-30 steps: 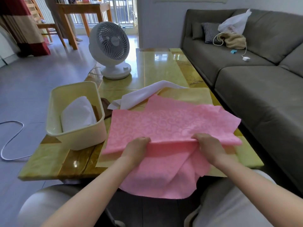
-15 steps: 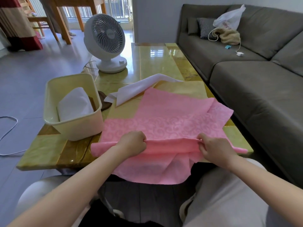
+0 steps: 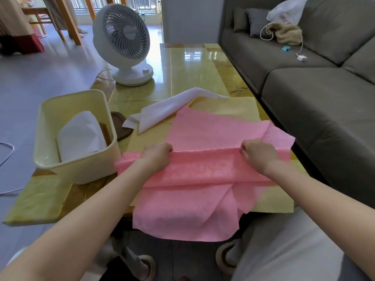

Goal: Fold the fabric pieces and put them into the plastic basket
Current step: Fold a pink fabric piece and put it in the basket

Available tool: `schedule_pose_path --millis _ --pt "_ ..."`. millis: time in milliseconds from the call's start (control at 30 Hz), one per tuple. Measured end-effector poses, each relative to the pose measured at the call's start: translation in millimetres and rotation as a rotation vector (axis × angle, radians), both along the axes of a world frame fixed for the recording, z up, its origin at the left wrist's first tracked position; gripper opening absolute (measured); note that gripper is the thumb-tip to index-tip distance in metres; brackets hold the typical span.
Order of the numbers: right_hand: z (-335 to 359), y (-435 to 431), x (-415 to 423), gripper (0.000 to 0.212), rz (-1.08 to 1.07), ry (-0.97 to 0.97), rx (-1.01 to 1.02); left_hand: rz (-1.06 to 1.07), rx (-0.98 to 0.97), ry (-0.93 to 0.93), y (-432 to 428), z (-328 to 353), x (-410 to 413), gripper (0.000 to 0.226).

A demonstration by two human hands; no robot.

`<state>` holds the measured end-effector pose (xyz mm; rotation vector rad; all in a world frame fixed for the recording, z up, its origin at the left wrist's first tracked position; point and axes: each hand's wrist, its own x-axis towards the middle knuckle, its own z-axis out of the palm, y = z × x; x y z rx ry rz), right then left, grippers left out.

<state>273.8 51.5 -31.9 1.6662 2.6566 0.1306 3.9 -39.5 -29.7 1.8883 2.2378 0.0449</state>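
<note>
A pink patterned fabric (image 3: 205,132) lies across the near end of the table, its lower part hanging over the front edge. My left hand (image 3: 157,157) and my right hand (image 3: 257,154) each pinch a raised horizontal fold running across it. Under the pink piece lies a yellow fabric (image 3: 229,107), and a white fabric (image 3: 168,108) rests crumpled behind it. The cream plastic basket (image 3: 50,165) stands at the left of the table with a folded white piece (image 3: 81,136) inside.
A white desk fan (image 3: 123,41) stands at the far left of the yellow-green table (image 3: 192,67). A dark brown object (image 3: 119,126) lies between basket and fabrics. A grey sofa (image 3: 324,102) runs along the right side. A white cable (image 3: 6,151) lies on the floor.
Both hands have lifted the pink fabric's gripped fold and carried it away from me over the table, so the fold line now stands taut and straight between them.
</note>
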Motion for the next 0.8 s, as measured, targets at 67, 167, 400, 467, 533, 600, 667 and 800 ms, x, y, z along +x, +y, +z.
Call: schedule_pose_path --millis 67,167,400,467,533,600,667,800 --pt "-5.0 9.8 -8.4 0.026 -0.012 -0.033 -0.007 0.013 -0.03 0.022 7.6 -5.7 -3.9 0.032" --pt "-13.4 20.0 -16.4 0.026 -0.027 -0.08 -0.03 0.041 -0.042 0.027 16.4 -9.8 -8.0 0.032" --pt "-21.5 37.9 -22.8 0.026 -0.038 -0.112 -0.066 0.067 -0.004 -0.014 29.0 -17.8 -13.2 0.031" --pt "-23.3 39.9 -23.3 0.026 -0.049 -0.125 -0.077 0.078 0.009 -0.023 31.3 -21.3 -14.5 0.031" --pt "-25.1 40.1 -24.1 0.027 -0.051 -0.145 -0.071 0.083 0.016 -0.016 33.4 -24.4 -15.6 0.03" --pt "-25.7 39.7 -25.2 0.027 -0.036 -0.165 -0.047 0.085 0.026 -0.007 34.9 -27.3 -16.2 0.029" --pt "-25.7 38.4 -26.7 0.027 -0.038 -0.182 -0.038 0.091 0.04 -0.003 36.3 -29.0 -16.2 0.027" --pt "-21.9 31.0 -32.1 0.033 -0.049 -0.157 -0.053 0.116 0.066 -0.002 37.5 -32.1 -14.5 0.026"
